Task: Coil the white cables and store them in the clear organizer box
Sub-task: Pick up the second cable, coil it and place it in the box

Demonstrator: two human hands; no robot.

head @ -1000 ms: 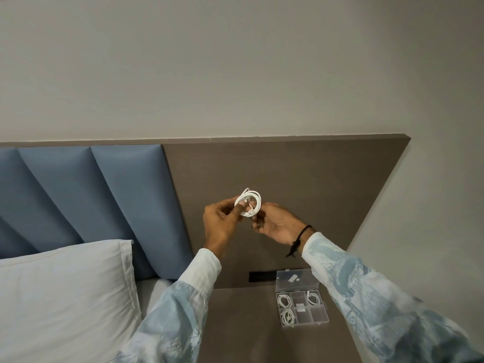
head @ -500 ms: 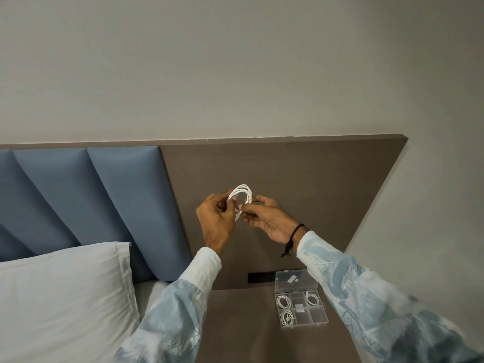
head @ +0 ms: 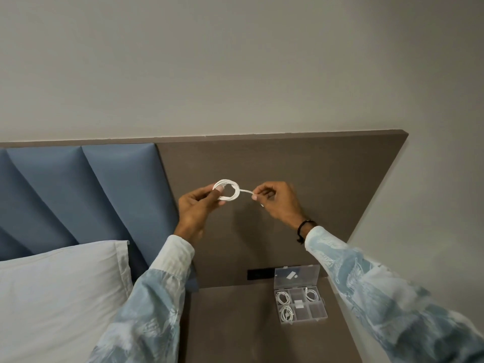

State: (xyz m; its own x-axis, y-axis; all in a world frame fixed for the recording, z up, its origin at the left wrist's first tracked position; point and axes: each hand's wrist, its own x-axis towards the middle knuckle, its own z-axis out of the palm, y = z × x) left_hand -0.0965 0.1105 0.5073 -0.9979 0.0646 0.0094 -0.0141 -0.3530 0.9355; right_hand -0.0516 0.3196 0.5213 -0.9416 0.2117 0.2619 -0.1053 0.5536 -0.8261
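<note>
Hands have drawn apart: left hand (head: 200, 205) pinches the white cable (head: 227, 190), a neat small coil held up, while right hand (head: 279, 203) grips its loose tail above the open organizer box (head: 301, 302).

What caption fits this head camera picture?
Left hand holds a coiled white cable; right hand pulls its end.

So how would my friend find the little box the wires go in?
Look at the brown bedside table, right of the pillow. Against the wall panel sits the clear box with its lid up. It is the only see-through thing there, split into small squares, three holding white coils.
</note>
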